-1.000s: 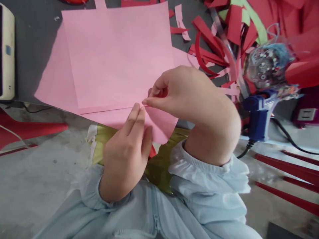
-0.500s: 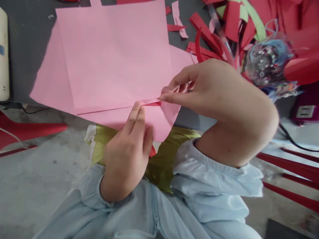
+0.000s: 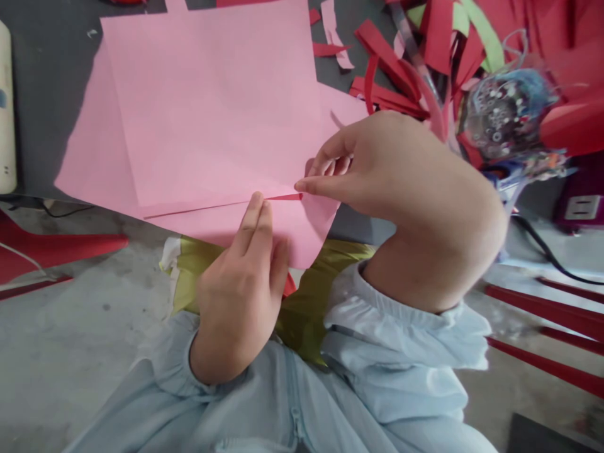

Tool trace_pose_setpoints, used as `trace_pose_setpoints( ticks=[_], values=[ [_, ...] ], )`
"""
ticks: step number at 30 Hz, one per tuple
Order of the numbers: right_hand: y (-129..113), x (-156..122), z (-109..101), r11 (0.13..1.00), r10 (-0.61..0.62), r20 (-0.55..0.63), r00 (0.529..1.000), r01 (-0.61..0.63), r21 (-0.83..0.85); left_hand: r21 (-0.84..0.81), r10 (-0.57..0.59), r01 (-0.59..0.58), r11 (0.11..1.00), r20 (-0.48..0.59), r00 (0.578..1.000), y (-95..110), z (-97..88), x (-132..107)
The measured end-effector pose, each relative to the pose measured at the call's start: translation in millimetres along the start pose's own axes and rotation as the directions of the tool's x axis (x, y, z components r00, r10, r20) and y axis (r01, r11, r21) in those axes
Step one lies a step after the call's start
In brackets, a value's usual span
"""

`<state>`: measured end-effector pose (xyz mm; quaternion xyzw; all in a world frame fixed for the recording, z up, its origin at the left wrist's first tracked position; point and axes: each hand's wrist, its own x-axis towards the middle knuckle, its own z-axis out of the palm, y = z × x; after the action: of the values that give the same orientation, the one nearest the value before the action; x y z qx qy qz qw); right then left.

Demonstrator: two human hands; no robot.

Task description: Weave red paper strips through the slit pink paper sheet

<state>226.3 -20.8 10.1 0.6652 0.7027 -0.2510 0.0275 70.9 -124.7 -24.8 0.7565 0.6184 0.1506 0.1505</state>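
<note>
Pink sheet [image 3: 217, 107] lies flatter now, seemingly nearly set, your right fingers [image 3: 321, 185] clamped on its near edge, left fingers [image 3: 248, 223] outstretched, pressing.

1. Top pink sheet [image 3: 212, 107], just beyond left fingers [image 3: 249, 223]: paper, matt, smooth.
2. Lower pink sheet [image 3: 87, 157], under left fingers: matt paper too.
3. Red strips [image 3: 385, 55], beyond right fingers [image 3: 323, 185]: paper, dull.
4. Bead pack [image 3: 503, 116], right of right fingers: clear plastic, glossy.
5. Sleeve [image 3: 406, 333], nearer than right fingers: cloth, wrinkled.
6. Tabletop [image 3: 51, 75], beyond and left of left fingers: dark, matt.
</note>
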Motion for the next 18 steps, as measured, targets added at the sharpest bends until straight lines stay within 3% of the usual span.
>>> trace_pose_setpoints(
  ticks=[5,13,18],
  values=[
    [-0.6,0.5,0.5,1.000,-0.007,0.006,1.000,0.007,0.009,0.062,0.037,-0.036,0.997,-0.016,0.999,0.4,4.3,0.8],
    [0.8,2.7,-0.9,1.000,-0.016,0.027,1.000,0.016,0.015,0.021,0.083,-0.086,0.996,0.118,0.990,6.3,12.9,5.0],
    [1.5,2.3,-0.2,1.000,-0.017,0.027,0.999,0.017,0.022,0.018,0.079,-0.082,0.996,0.141,0.987,9.7,16.4,5.4]
  ],
)
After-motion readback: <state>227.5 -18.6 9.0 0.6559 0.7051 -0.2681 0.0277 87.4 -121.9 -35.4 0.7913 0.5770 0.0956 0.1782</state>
